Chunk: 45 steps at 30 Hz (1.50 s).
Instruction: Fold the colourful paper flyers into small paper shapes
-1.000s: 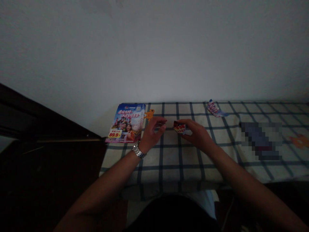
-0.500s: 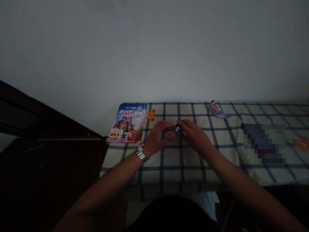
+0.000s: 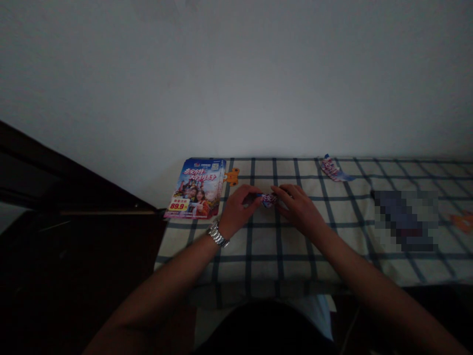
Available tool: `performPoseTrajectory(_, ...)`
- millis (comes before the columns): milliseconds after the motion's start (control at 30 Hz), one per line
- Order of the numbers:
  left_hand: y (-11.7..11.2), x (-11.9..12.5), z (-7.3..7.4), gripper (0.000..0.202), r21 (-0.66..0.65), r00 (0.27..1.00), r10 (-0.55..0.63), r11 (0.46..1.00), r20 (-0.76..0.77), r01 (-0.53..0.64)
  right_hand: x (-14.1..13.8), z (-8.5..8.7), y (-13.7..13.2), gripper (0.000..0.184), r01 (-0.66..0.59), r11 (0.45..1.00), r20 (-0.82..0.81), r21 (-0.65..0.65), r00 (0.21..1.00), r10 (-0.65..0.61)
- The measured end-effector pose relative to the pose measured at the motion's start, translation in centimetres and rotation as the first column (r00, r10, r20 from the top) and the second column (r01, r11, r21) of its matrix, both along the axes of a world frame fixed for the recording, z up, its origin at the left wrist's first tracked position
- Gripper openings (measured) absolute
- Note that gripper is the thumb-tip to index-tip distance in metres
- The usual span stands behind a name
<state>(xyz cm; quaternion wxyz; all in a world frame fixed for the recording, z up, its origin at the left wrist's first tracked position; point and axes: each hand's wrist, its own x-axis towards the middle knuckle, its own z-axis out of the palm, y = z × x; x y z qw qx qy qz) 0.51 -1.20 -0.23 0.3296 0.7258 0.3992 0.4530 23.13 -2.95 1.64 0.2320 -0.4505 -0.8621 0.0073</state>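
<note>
Between my two hands is a small folded flyer (image 3: 268, 199), blue, white and pink, just above the checked tablecloth. My left hand (image 3: 242, 207), with a metal watch (image 3: 218, 234) at its wrist, pinches the flyer's left end between thumb and fingers. The fingers of my right hand (image 3: 295, 204) close on its right end. To the left lies a stack of flyers (image 3: 197, 190), blue and pink, printed with people and a price. Another folded flyer (image 3: 334, 170) of like colours rests at the back, right of my hands.
A checked cloth (image 3: 254, 264) covers the table, which stands against a pale wall (image 3: 236, 88). An orange bear print (image 3: 231, 176) shows beside the stack. A blurred-out dark object (image 3: 402, 219) lies on the right. Dark furniture (image 3: 55, 182) stands at the left.
More of the folded flyer shows between my hands now, and its left end has come into my left fingertips. My left fingers have drawn in. The stack and the other folded flyer stay put.
</note>
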Motion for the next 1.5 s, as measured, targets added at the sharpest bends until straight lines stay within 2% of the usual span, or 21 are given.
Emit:
performPoseTrajectory(133, 0.4, -0.2, -0.5, 0.018, -0.035, 0.999, 0.044, 0.998, 0.005, -0.044, 1.2, -0.1, 0.2, 0.054, -0.017, 1.0, -0.095, -0.005, 0.995, 0.016)
performPoseTrajectory(267, 0.7, -0.4, -0.8, 0.021, -0.077, 0.999, 0.038, 0.996, 0.034, -0.036, 4.0, -0.1, 1.1, 0.042, 0.177, 0.984, -0.205, 0.018, 0.964, -0.169)
performPoseTrajectory(400, 0.8, -0.4, -0.7, 0.02, -0.092, 0.998, 0.034, 0.995, 0.043, -0.03, 7.9, 0.0, 2.1, 0.038, 0.357, 0.934, -0.226, -0.011, 0.909, -0.35)
performPoseTrajectory(567, 0.8, -0.5, -0.7, 0.021, -0.113, 0.998, 0.01, 0.994, 0.058, -0.004, 12.7, -0.1, 3.3, 0.04, 0.536, 0.839, -0.208, 0.095, 0.835, -0.51)
performPoseTrajectory(700, 0.8, -0.5, -0.6, 0.019, -0.103, 0.999, -0.003, 0.995, 0.046, 0.007, 15.6, -0.9, 4.2, 0.048, 0.617, 0.776, -0.186, 0.13, 0.784, -0.592)
performPoseTrajectory(800, 0.8, -0.5, -0.5, 0.017, -0.094, 0.999, -0.017, 0.995, 0.045, 0.021, 16.9, -1.5, 4.6, 0.054, 0.643, 0.763, -0.187, 0.057, 0.758, -0.625)
performPoseTrajectory(967, 0.7, -0.5, -0.4, 0.016, -0.086, 0.999, -0.033, 0.996, 0.04, 0.036, 17.6, -1.9, 4.9, 0.052, 0.656, 0.75, -0.202, -0.082, 0.726, -0.657)
performPoseTrajectory(1100, 0.7, -0.5, -0.4, 0.017, -0.102, 0.998, -0.043, 0.994, 0.05, 0.047, 17.6, -1.9, 5.0, 0.048, 0.706, 0.688, -0.151, -0.168, 0.671, -0.726)
performPoseTrajectory(1167, 0.7, -0.5, -0.4, 0.017, -0.109, 0.997, -0.049, 0.993, 0.053, 0.055, 17.5, -2.0, 5.0, 0.043, 0.715, 0.676, -0.138, -0.18, 0.662, -0.737)
performPoseTrajectory(1367, 0.8, -0.5, -0.6, 0.016, -0.116, 0.997, -0.047, 0.992, 0.059, 0.053, 16.5, -1.7, 4.7, 0.036, 0.688, 0.719, -0.15, -0.097, 0.704, -0.694)
performPoseTrajectory(1500, 0.9, -0.6, -0.7, 0.016, -0.112, 0.999, -0.03, 0.993, 0.028, 0.033, 14.2, -0.7, 4.0, 0.034, 0.588, 0.789, -0.259, -0.177, 0.746, -0.614)
